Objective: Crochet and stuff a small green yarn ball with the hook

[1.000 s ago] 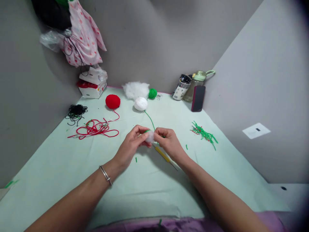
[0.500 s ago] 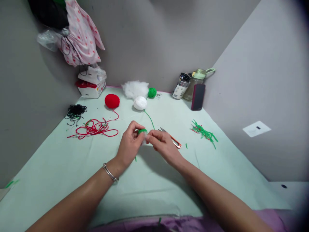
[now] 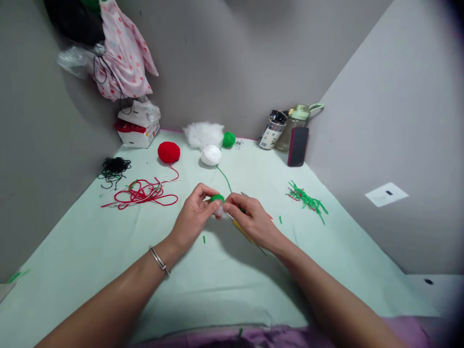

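My left hand (image 3: 197,210) is closed around a small green crocheted piece (image 3: 217,198), with a tuft of white stuffing (image 3: 220,211) bulging from its lower side. Close against it, my right hand (image 3: 250,217) has its thumb and forefinger pinched at the edge of the piece and the tuft. A thin crochet hook with a yellow handle (image 3: 242,231) slants out beneath the right fingers, apparently held in that hand. Scissors lie behind the right hand, mostly covered by it. A green yarn strand (image 3: 224,178) runs from the back toward the hands.
At the back are white fluff (image 3: 203,134), a white yarn ball (image 3: 210,155), a green ball (image 3: 228,139) and a red ball (image 3: 168,152). Tangled red yarn (image 3: 145,193) and black yarn (image 3: 114,169) lie left. Green scraps (image 3: 308,198), a phone (image 3: 298,147) and a bottle (image 3: 292,128) stand or lie right.
My right hand has turned and shifted slightly, now hiding more of the scissors. The yellow-handled crochet hook has come into sight under it. The green piece has moved a little to the right.
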Demonstrator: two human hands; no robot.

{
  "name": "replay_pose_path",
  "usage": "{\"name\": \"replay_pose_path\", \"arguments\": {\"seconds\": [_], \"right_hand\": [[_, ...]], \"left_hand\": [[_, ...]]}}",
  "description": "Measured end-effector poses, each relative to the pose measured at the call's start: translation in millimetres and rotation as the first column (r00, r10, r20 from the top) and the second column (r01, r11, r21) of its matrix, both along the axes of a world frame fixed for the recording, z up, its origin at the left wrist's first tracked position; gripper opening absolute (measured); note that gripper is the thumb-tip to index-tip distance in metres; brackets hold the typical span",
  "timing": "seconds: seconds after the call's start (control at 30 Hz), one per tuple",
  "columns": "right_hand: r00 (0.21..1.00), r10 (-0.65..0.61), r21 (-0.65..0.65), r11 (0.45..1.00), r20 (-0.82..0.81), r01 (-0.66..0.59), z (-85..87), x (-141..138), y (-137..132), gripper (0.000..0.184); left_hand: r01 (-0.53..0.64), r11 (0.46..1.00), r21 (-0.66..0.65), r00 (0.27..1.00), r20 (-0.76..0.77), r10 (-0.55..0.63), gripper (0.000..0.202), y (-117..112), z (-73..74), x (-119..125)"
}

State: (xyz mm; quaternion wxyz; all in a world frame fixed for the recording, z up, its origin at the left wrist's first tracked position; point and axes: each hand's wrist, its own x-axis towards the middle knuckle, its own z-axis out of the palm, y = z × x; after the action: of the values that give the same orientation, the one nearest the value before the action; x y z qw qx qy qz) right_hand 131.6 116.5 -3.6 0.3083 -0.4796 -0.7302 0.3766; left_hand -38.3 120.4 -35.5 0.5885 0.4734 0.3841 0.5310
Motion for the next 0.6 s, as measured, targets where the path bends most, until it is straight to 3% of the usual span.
{"name": "replay_pose_path", "arguments": {"seconds": [0.27, 0.43, 0.6], "right_hand": [[0.990, 0.098, 0.062, 0.993, 0.105, -0.105, -3.1, -2.2, -4.5, 0.019], [0.999, -0.029, 0.071, 0.997, 0.011, 0.029, -9.7, -2.7, 0.9, 0.030], [0.986, -0.118, -0.050, 0.992, -0.118, 0.113, -9.5, -4.7, 2.8, 0.030]], "left_hand": [[-0.084, 0.993, -0.079, 0.996, 0.022, 0.086, 0.014, 2.6, -1.8, 4.3], [-0.066, 0.993, -0.095, 0.993, 0.093, 0.075, 0.014, -4.4, -0.2, 7.5], [0.009, 0.999, -0.054, 0.993, 0.116, -0.002, 0.013, -8.7, 4.6, 5.2]]}}
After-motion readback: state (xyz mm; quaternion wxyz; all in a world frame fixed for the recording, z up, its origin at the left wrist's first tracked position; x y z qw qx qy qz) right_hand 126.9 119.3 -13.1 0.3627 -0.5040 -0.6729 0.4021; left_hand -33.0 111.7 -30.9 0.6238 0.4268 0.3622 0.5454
